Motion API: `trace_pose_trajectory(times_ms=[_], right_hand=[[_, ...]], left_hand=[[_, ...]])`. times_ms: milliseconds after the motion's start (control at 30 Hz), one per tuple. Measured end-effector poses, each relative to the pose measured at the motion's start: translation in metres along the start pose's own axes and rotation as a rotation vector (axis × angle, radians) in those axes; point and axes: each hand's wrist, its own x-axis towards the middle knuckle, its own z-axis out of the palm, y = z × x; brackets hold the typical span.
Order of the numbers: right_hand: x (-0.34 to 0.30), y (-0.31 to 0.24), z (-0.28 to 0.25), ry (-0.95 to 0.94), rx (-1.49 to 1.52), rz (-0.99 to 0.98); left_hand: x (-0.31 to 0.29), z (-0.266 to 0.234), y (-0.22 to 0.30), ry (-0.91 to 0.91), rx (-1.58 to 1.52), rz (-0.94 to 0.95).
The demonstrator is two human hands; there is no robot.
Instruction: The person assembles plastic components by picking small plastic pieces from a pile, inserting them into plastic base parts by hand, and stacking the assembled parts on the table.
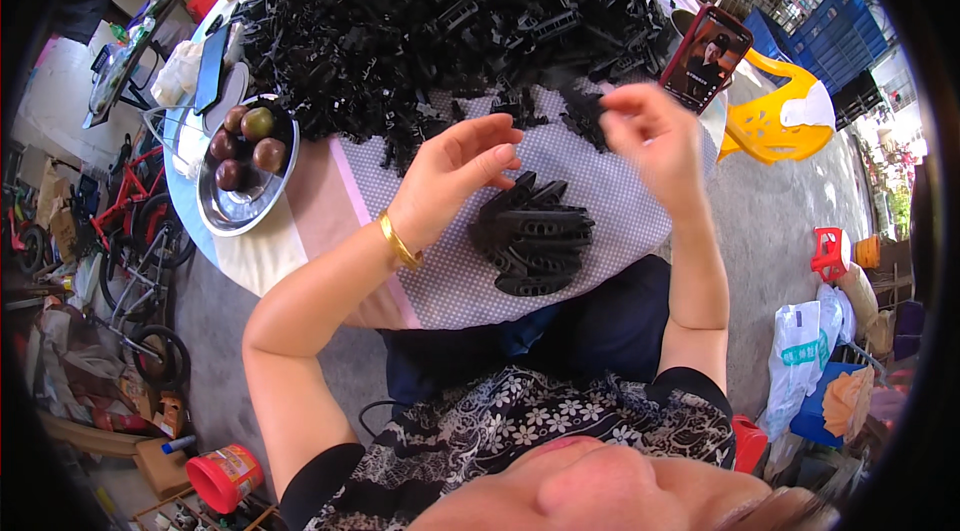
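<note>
- small stack of black parts point(540, 231) by the near edge of the tabletop point(440, 281)
- left hand point(450, 176) just beside it, loosely open
- right hand point(652, 136) is kinda blurry, can't tell if it's gripping anything
- huge black heap point(430, 31) toward the far edge

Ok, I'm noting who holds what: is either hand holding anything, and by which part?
Cannot be told: the right hand is blurred near the black pieces, and nothing shows clearly in the left hand.
</note>
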Motion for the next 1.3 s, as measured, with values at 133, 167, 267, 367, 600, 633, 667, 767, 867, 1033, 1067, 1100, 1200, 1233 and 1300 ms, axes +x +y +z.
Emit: trace_pose_trajectory(times_ms=[133,167,267,367,600,633,667,767,867,1033,1067,1100,1200,1233,1300], right_hand=[[-0.010,-0.027,0.028,-0.280,-0.083,-0.241],[-0.006,-0.022,0.027,-0.281,-0.084,-0.243],[0.020,0.020,0.006,0.025,-0.269,-0.243],[0.036,0.054,-0.020,0.187,-0.761,0.085],[0.036,0.076,-0.026,0.199,-0.588,0.084],[0.034,0.073,-0.029,0.200,-0.586,0.083],[0.030,0.068,-0.033,0.254,-0.499,0.050],[0.013,0.048,-0.052,0.293,-0.220,-0.021],[-0.011,0.060,-0.090,0.592,-0.256,-0.201],[-0.050,0.161,-0.209,0.667,-0.945,0.282],[-0.057,0.197,-0.213,0.528,-1.270,0.368],[-0.059,0.215,-0.216,0.369,-1.591,0.452],[-0.016,0.225,-0.215,0.418,-0.594,0.358],[0.002,0.235,-0.212,0.452,-0.207,0.321],[0.044,0.222,-0.190,0.391,-0.003,0.306]], left_hand=[[0.003,-0.008,-0.004,-0.023,-0.271,-0.030],[0.003,-0.011,-0.005,0.006,-0.281,-0.009],[0.004,-0.012,-0.003,0.085,-0.333,-0.060],[0.004,-0.012,-0.008,0.069,-0.339,-0.058],[0.003,-0.010,-0.004,0.069,-0.303,-0.077],[0.003,-0.010,-0.003,0.070,-0.302,-0.075],[0.002,-0.011,-0.003,0.089,-0.290,-0.080],[0.001,-0.014,-0.004,0.104,-0.278,-0.093],[-0.002,-0.012,-0.002,0.105,-0.285,-0.104],[0.003,-0.007,-0.004,0.059,-0.341,-0.107],[0.003,-0.006,-0.006,0.072,-0.337,-0.114],[0.004,-0.005,-0.007,0.084,-0.338,-0.120],[0.006,-0.006,-0.008,0.075,-0.336,-0.120],[0.005,-0.007,-0.009,0.068,-0.336,-0.121],[0.003,-0.010,-0.008,0.105,-0.340,-0.111]])
